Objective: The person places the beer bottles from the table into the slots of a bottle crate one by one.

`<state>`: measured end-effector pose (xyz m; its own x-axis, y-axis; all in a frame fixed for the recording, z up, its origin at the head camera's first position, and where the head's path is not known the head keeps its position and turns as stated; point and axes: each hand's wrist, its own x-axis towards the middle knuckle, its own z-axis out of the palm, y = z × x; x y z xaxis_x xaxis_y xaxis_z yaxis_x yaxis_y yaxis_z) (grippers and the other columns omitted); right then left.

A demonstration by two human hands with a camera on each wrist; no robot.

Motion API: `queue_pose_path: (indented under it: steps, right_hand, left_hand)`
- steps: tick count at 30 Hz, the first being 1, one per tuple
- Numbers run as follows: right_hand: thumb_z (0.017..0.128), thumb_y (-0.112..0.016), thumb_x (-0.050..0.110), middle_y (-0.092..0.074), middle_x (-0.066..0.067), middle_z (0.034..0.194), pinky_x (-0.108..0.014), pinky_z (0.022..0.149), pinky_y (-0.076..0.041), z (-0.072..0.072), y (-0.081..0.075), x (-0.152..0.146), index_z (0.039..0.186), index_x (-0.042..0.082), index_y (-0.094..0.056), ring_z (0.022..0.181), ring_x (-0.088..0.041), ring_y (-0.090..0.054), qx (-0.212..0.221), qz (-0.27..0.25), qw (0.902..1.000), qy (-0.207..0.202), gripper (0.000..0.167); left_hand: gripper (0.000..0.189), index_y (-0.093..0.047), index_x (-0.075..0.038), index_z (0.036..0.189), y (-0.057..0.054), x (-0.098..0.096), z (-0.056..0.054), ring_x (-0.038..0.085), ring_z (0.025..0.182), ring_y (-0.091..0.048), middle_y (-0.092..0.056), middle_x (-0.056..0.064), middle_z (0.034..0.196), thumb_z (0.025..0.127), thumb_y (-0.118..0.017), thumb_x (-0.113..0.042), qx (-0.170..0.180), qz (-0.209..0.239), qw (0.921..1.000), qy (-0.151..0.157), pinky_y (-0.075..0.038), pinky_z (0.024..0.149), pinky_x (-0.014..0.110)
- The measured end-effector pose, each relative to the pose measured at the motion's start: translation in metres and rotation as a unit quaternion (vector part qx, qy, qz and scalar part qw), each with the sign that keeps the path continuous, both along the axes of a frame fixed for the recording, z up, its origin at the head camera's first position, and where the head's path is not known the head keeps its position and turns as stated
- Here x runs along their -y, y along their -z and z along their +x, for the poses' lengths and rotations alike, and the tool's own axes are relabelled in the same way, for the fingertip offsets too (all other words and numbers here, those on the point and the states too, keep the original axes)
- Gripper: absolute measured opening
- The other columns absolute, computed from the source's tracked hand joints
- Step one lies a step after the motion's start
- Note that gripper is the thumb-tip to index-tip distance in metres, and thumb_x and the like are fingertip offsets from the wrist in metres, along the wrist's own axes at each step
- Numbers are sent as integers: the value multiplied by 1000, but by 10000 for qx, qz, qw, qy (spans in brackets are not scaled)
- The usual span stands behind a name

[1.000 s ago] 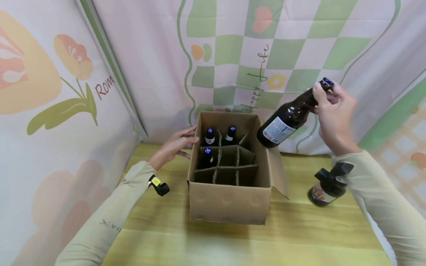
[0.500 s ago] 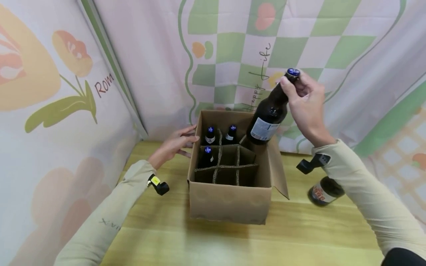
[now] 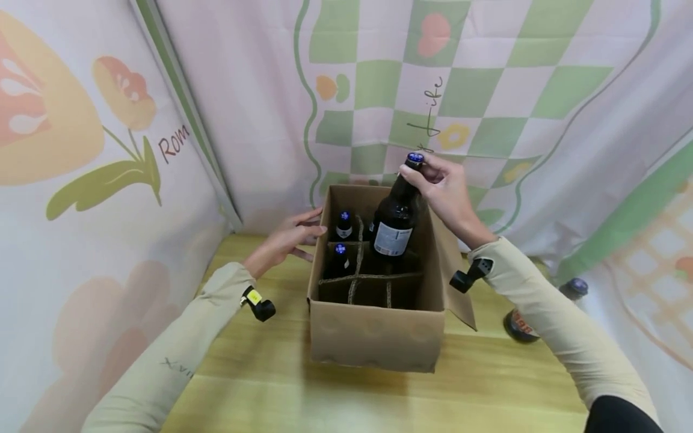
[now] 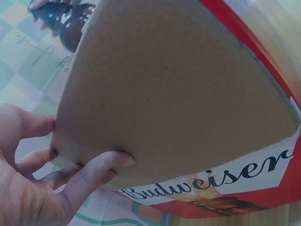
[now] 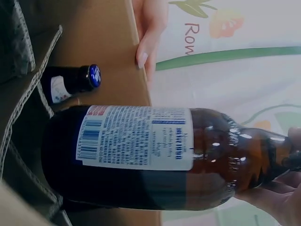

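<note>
My right hand [image 3: 441, 186] pinches the neck of a dark brown beer bottle [image 3: 397, 210] with a blue cap. The bottle tilts slightly, its base inside the open cardboard box [image 3: 373, 337], over the divider cells. Its white back label [image 5: 136, 136] faces the right wrist camera. My left hand [image 3: 287, 237] touches the box's left side, thumb at the rim and fingers spread against the brown cardboard [image 4: 164, 94]. Blue-capped bottles [image 3: 340, 264] stand in left cells; another behind the held bottle is mostly hidden. Black "Budweiser" lettering [image 4: 207, 179] shows on the box's outside.
Another beer bottle [image 3: 520, 328] stands on the wooden table [image 3: 254, 373] at the right, partly hidden by my right sleeve. A box flap [image 3: 457, 288] sticks out on the right. Patterned curtains [image 3: 379, 84] hang behind and at the left.
My right hand has carried the bottle left and down from beside the box into its opening, bringing it nearly upright. My left hand has stayed at the box's side.
</note>
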<state>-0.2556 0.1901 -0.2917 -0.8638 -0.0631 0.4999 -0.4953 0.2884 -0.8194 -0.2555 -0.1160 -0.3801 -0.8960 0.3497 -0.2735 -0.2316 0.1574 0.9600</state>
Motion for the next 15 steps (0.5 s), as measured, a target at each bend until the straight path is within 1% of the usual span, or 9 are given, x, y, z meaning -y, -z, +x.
queue_pose_path:
  steps: [3, 6, 10, 11, 15]
  right_hand:
    - [95, -80, 20, -79, 9, 88, -14, 66, -55, -5, 3, 2, 122, 4, -77, 76, -2, -69, 160, 122, 9998, -23, 31]
    - [93, -82, 23, -79, 10, 91, -14, 64, -53, -7, 7, 3, 125, 3, -75, 77, -1, -68, 373, 462, 9982, 32, 38]
    - [92, -83, 28, -78, 11, 91, -15, 56, -45, -7, 11, 4, 128, 5, -74, 72, -2, -61, 730, 870, 9935, 80, 43]
    - [92, -83, 28, -79, 11, 91, -17, 54, -43, -7, 12, 4, 127, 5, -75, 71, -3, -59, 776, 909, 9928, 80, 43]
    - [92, -84, 25, -79, 6, 92, -18, 55, -44, -8, 9, 3, 129, 4, -74, 71, -6, -59, 880, 995, 9911, 10, 44]
  left_hand:
    - [73, -30, -29, 166, 0, -1, -1, 42, 135, -54, -42, 15, 164, 103, -66, -20, -29, 8, 10000, 31, -67, 76, 37]
    - [73, -31, -31, 166, 0, -1, -1, 42, 135, -55, -44, 16, 163, 103, -66, -20, -24, 21, 10000, 43, -67, 77, 38]
    - [73, -30, -30, 166, 1, 0, 0, 43, 135, -55, -44, 17, 162, 103, -66, -20, -23, 19, 10000, 52, -67, 77, 38]
    - [73, -30, -29, 166, 1, 0, 0, 43, 135, -54, -45, 18, 161, 103, -66, -20, -37, 23, 10000, 65, -67, 77, 38]
    - [73, -29, -29, 166, 1, 0, 0, 44, 135, -54, -45, 19, 161, 103, -65, -20, -61, 34, 9999, 83, -67, 77, 38]
